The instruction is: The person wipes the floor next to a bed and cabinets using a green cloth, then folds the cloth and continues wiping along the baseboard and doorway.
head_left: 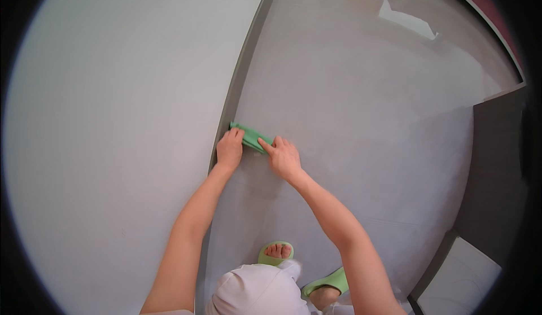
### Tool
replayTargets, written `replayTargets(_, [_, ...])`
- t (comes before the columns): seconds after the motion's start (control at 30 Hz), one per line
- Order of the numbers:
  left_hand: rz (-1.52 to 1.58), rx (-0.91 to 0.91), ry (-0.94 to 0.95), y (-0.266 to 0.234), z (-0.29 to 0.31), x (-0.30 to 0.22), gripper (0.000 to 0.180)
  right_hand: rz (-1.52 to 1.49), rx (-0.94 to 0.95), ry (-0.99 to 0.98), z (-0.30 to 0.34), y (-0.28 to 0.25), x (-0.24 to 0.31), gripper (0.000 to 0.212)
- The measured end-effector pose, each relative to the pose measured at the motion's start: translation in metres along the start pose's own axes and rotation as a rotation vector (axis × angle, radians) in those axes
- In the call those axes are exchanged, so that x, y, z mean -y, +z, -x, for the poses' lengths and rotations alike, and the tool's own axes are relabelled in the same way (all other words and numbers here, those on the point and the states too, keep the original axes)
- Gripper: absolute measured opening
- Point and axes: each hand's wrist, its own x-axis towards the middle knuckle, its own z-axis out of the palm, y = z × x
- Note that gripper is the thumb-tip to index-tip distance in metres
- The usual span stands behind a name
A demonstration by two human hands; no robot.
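Note:
A folded green cloth point(252, 138) stretches between my two hands, low beside the wall. My left hand point(229, 150) grips its left end, right at the grey baseboard point(244, 61). At the other end, my right hand point(285, 157) is closed on the cloth, with the index finger laid along the top. The cloth's left tip meets the baseboard. Parts of the cloth under my fingers are hidden.
A pale wall point(124, 117) fills the left side. Grey, glossy floor point(361, 117) spreads to the right, with a bright reflection at the far end. A dark cabinet-like panel point(491, 162) stands at the right. My feet in green slippers point(330, 283) are below.

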Motion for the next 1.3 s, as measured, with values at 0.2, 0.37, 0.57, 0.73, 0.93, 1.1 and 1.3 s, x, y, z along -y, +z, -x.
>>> replayTargets(0.2, [-0.103, 0.099, -0.18, -0.047, 0.189, -0.036, 0.028, -0.063, 0.104, -0.241, 0.121, 0.025, 0.06, 0.054])
replayTargets(0.37, [-0.048, 0.378, -0.406, -0.098, 0.28, -0.073, 0.03, -0.157, 0.363, -0.37, 0.176, 0.033, 0.098, 0.055])
replayTargets(0.57, [0.015, 0.018, -0.176, -0.101, 0.179, -0.071, 0.03, -0.214, 0.278, -0.202, 0.128, -0.018, 0.048, 0.057])
replayTargets(0.73, [0.018, -0.036, 0.099, -0.054, 0.015, -0.073, 0.017, 0.057, -0.13, -0.074, 0.051, -0.083, -0.018, 0.054])
replayTargets(0.93, [0.083, -0.021, 0.127, -0.032, 0.01, -0.051, 0.027, 0.09, -0.183, -0.025, 0.049, -0.048, -0.018, 0.051])
replayTargets(1.1, [-0.065, 0.01, -0.023, -0.043, 0.145, -0.029, 0.033, 0.012, -0.04, -0.162, 0.105, 0.0, 0.04, 0.051])
replayTargets(1.3, [-0.033, 0.271, -0.348, -0.095, 0.325, -0.061, 0.042, -0.024, 0.237, -0.506, 0.165, 0.035, 0.102, 0.044])
